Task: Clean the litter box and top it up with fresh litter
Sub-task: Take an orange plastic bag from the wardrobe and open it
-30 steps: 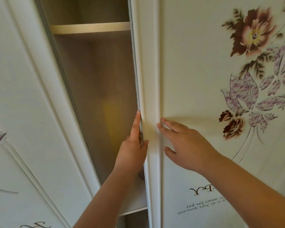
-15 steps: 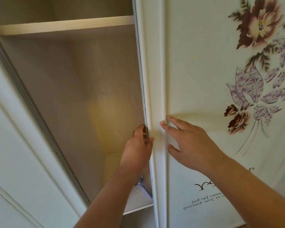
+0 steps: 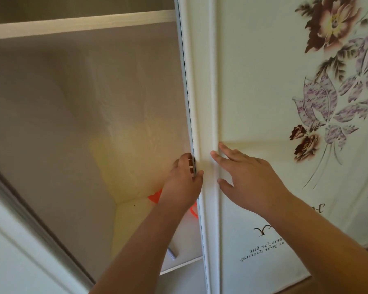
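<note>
Two bare forearms are reaching up from the bottom edge toward a cupboard. The left hand (image 3: pixel 184 183) is gripping the leading edge of the sliding door (image 3: pixel 253 81), with the fingers curling round behind the edge and the thumb lying on the raised front frame strip. The right hand (image 3: pixel 245 177) is resting flat on the face of that same door just beside the frame strip, its fingers straight and spread, the fingertips touching the groove where the strip meets the panel. The two hands are sitting near each other, with only the frame strip between them.

The door panel is cream, and it is carrying a print of brown and purple flowers (image 3: pixel 327 107) on its right part, with some lettering lower down that is reading mirrored and upside down. At the left edge, a second pale door (image 3: pixel 13 251) is slanting across the corner.

Between the two doors the cupboard interior (image 3: pixel 83 107) is showing: a beige back wall with a yellowish patch of light, and a pale lower shelf (image 3: pixel 136 225) partly hidden behind the left forearm. Something orange (image 3: pixel 154 196) is peeking out on that shelf behind the left wrist; what it is cannot be told. Farther up, an upper shelf (image 3: pixel 83 23) is crossing the opening.

Neither a litter box nor litter is appearing anywhere in view.
</note>
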`<state>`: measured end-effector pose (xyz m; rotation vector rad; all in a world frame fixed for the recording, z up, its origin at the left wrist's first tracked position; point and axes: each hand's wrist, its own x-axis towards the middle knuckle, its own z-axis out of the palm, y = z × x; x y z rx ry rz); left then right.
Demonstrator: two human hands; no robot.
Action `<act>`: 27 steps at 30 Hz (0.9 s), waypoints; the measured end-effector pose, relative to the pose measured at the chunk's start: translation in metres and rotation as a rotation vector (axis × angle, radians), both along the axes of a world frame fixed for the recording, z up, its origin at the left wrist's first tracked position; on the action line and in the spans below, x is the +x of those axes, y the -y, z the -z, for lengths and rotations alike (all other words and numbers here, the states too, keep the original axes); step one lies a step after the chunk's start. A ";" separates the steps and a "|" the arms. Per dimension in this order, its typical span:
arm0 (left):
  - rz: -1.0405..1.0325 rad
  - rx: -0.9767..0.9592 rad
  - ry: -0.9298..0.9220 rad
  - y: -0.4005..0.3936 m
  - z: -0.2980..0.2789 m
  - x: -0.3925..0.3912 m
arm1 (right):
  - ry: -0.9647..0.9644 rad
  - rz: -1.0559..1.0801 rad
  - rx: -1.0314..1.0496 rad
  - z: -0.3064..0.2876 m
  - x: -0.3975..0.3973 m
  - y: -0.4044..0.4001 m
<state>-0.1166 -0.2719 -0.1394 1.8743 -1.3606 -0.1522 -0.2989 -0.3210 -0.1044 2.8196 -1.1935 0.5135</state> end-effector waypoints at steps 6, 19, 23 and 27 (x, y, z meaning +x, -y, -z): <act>0.060 -0.009 0.008 0.030 -0.001 -0.029 | -0.025 0.070 0.024 -0.001 -0.028 0.026; 0.118 0.006 0.031 0.084 -0.001 -0.072 | -0.022 0.142 0.087 -0.002 -0.071 0.067; 0.136 0.018 0.056 0.098 -0.001 -0.080 | -0.059 0.173 0.097 0.000 -0.079 0.074; 0.157 0.021 0.071 0.110 0.000 -0.091 | -0.071 0.202 0.114 0.002 -0.085 0.080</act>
